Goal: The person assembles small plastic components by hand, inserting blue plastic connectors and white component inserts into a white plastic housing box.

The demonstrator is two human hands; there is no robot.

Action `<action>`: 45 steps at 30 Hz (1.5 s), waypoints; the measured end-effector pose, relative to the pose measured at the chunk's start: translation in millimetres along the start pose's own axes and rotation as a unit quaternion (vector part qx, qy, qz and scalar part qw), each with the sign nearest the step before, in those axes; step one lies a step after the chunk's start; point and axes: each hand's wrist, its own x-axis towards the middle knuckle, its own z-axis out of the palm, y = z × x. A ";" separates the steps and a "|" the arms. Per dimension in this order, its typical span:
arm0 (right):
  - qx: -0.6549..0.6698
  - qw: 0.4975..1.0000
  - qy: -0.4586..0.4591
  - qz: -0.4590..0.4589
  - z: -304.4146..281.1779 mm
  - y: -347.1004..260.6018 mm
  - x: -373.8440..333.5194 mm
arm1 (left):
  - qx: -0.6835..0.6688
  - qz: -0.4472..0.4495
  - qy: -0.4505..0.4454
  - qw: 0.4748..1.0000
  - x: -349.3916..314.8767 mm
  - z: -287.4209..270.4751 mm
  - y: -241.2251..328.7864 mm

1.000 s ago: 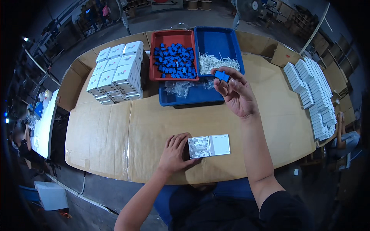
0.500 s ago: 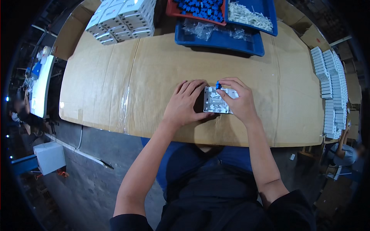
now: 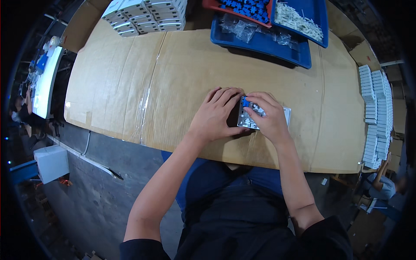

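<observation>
A shallow white rectangular plastic housing (image 3: 287, 114) with a detailed, shiny interior lies on the cardboard-covered table in front of me. My left hand (image 3: 215, 114) braces its left end, fingers at the far corner and thumb along the near edge. Between the thumb and fingers of my right hand (image 3: 269, 118) is a small blue plastic part (image 3: 246, 102), at the housing's far left corner. Whether that part is seated in the housing, I cannot tell. My right hand covers much of the housing's right half.
Stacked white housings (image 3: 149, 18) stand at the far left. Far right are a red tray of blue parts (image 3: 245, 9), a blue tray of small white pieces (image 3: 299, 21) and a blue tray with clear bags (image 3: 264, 43). More white stacks (image 3: 376, 117) line the right edge, near another person (image 3: 381, 184).
My right hand has lowered the blue part from above the housing to its far left corner. My left hand stays at the housing's left end. The whole view has shifted slightly.
</observation>
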 end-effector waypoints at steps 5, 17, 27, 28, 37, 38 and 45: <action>-0.012 1.000 -0.004 0.009 4.8 0.7 3.6 | 0.003 0.000 -0.006 1.000 -1.1 2.0 -4.6; -0.225 0.973 -0.037 0.032 1.9 -15.3 -16.9 | 0.009 0.008 -0.014 1.000 0.5 2.2 -5.1; -0.095 0.984 -0.086 0.122 -82.1 5.0 -62.7 | -0.027 -0.042 0.077 0.996 -8.2 1.4 10.9; -0.109 0.981 -0.100 0.122 -86.7 14.5 -72.4 | 0.006 -0.074 0.096 0.993 -9.1 5.0 17.6; -0.137 0.985 -0.029 0.099 -100.5 12.4 -103.2 | 0.121 -0.210 0.130 0.961 -18.2 51.1 99.8; -0.137 0.985 -0.025 0.100 -101.8 14.8 -104.5 | 0.094 -0.216 0.130 0.963 -18.2 53.4 101.3; 0.085 0.966 0.056 0.236 -112.3 35.9 -99.4 | 0.058 -0.211 0.161 0.962 -20.5 56.0 103.4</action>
